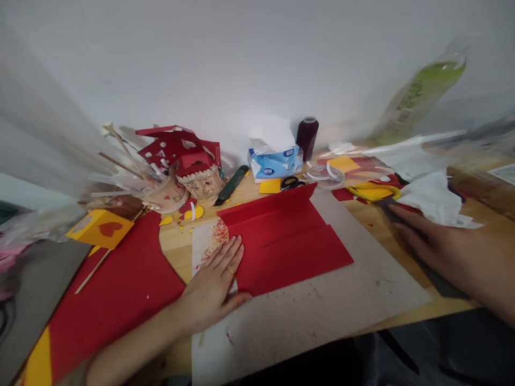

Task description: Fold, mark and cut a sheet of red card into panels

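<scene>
A folded red sheet (289,246) lies on a grey-white board (322,311), its far edge creased upward. My left hand (219,276) rests flat over the sheet's left edge, fingers stretched out, with a ring on one finger. At the right, my right hand (434,244) is at a dark flat strip (442,287), its fingers along the strip's upper part. Just beyond those fingertips lie yellow-handled scissors (372,192). Blur hides how the fingers meet the strip.
Behind the sheet stand a tissue pack (276,162), a dark thread spool (308,138), a green cutter (232,185) and decorated cups (203,182). A large red sheet (124,289) and yellow box (100,228) lie left. A green-labelled bottle (422,99) stands back right.
</scene>
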`<state>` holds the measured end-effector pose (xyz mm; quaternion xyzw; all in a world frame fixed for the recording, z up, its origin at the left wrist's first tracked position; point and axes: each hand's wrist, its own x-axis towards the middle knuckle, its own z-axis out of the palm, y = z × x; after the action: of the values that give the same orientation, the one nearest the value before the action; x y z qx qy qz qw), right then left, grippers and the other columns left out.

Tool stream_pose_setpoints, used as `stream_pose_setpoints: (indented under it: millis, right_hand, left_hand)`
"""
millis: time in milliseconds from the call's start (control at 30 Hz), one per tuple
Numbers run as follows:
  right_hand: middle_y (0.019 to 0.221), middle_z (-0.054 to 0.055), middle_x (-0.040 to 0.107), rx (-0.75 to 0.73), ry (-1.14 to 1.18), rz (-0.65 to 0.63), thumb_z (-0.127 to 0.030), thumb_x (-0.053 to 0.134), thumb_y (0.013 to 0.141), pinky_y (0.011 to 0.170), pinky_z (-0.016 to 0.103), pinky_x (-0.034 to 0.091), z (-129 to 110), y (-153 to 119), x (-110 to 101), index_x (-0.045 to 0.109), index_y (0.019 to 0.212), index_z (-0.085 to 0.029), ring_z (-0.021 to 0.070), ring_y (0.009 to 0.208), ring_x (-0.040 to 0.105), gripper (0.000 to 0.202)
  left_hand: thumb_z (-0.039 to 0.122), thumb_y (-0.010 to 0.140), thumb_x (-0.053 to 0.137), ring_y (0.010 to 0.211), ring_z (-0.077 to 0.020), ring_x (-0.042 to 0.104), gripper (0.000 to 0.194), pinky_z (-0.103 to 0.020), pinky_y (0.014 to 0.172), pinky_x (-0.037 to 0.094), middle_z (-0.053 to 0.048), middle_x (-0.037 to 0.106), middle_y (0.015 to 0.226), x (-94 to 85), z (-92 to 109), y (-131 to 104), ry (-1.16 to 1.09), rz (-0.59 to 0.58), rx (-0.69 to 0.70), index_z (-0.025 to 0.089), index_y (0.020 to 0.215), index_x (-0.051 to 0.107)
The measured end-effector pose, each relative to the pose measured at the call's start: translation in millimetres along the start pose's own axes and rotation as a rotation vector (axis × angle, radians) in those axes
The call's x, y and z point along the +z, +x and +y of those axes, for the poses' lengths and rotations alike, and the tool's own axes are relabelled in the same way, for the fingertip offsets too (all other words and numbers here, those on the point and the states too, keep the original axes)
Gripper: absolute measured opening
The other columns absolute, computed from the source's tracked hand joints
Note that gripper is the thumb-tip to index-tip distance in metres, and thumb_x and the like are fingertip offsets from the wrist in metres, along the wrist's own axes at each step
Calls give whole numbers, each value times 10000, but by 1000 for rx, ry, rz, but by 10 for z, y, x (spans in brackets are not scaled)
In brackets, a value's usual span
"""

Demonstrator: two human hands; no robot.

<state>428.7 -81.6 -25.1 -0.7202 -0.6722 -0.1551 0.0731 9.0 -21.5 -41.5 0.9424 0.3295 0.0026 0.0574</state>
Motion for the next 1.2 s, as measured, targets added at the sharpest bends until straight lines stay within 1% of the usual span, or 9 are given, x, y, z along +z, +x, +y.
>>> stream_pose_setpoints:
  millis: [133,333,500,600,667,767,833,1000,1200]
  right_hand:
    - [845,163,676,-118,-41,139,-496,253,942,419,314,377,41,162,-116,581,1233,-167,233,562,587,548]
    - [1260,190,527,-513,229,204,-273,447,916,925,449,436,-690,236,-169,476,1262,-101,304,1165,483,387]
    - [1177,168,584,-721,260,206,-143,436,872,907,477,451,-1133,170,-214,403,1318,-88,269,1094,528,451]
    - [933,114,655,-777,275,305,-67,337,871,849,418,486,-1123,68,-292,552,1126,-123,227,906,602,338]
    - [857,81,671,-820,324,321,-81,282,903,807,360,507,-1046,-21,-306,605,936,-179,205,862,622,339]
    - [990,63,697,-842,395,255,-113,273,932,799,315,525,-922,-148,-247,620,907,-210,179,952,635,361]
    - [1134,62,664,-849,410,180,-132,312,931,799,311,540,-875,-203,-193,627,994,-215,178,1028,621,332]
    - [1202,58,625,-951,418,8,-140,352,922,893,358,511,-842,-180,-182,595,1173,-223,190,1120,573,360]
    - [1099,61,679,-945,358,40,-181,430,869,889,519,475,-734,-140,-225,626,1082,-234,239,1031,625,294]
  left_hand:
    - [594,852,475,1396,-311,151,830,-527,1087,259,-207,181,1502,-86,72,27,-87,-14,-63,99,1452,185]
    - [423,738,719,1336,-301,320,961,-487,1047,355,-167,397,1415,-249,357,161,-177,29,-93,163,1460,140]
    - [168,820,610,1109,-263,538,770,-451,926,462,-149,545,1206,-253,552,108,29,283,14,189,1453,172]
    - [94,902,414,945,-203,612,514,-441,902,477,-70,636,1017,-330,675,-13,182,424,192,231,1390,327]
    - [159,945,378,793,-162,633,388,-342,804,529,-43,666,902,-433,742,-93,112,376,295,170,1333,402]
    - [373,977,358,760,-146,651,386,-254,699,548,-52,698,882,-579,784,-166,-37,245,390,101,1200,517]
    - [464,965,333,925,-158,650,448,-260,809,534,-57,711,957,-629,778,-173,-59,245,416,122,1110,584]
    - [210,974,353,1229,-217,492,309,-382,1025,405,-40,634,1198,-684,651,-94,214,351,362,168,1168,589]
    - [174,964,342,1148,-269,561,322,-422,881,507,-80,619,1215,-811,408,-112,392,324,137,126,1148,602]
